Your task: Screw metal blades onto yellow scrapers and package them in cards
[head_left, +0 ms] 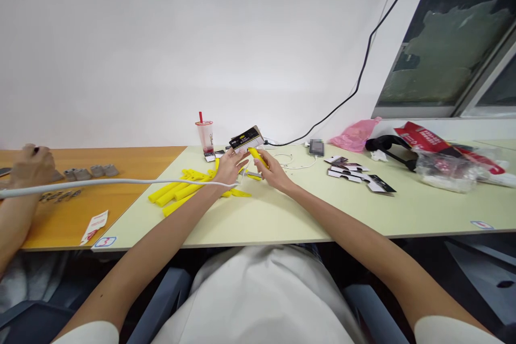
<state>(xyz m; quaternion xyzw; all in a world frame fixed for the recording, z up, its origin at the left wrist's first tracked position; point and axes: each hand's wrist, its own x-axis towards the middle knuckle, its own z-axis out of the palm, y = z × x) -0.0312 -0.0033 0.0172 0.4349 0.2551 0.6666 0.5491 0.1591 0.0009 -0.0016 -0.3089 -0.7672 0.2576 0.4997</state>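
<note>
My left hand (230,167) is closed on a black and white printed card (246,138), which tilts up beyond its fingertips. Pinched in my right hand (274,172) is a slim yellow plastic piece (258,157), its far end overlapping the card's lower edge. What exactly the piece is cannot be made out. Beside and partly behind my left forearm lies a pile of yellow tubes and flat yellow parts (173,192). A small grey and yellow item (253,176) rests on the table between my hands.
A cup with a red straw (205,137) stands by the wall. To the right lie several printed cards (363,176), a small device (316,147), a pink bag (355,137) and plastic packaging (447,169). A white cable (121,181) crosses my left forearm. Another person's hand (32,166) is at far left.
</note>
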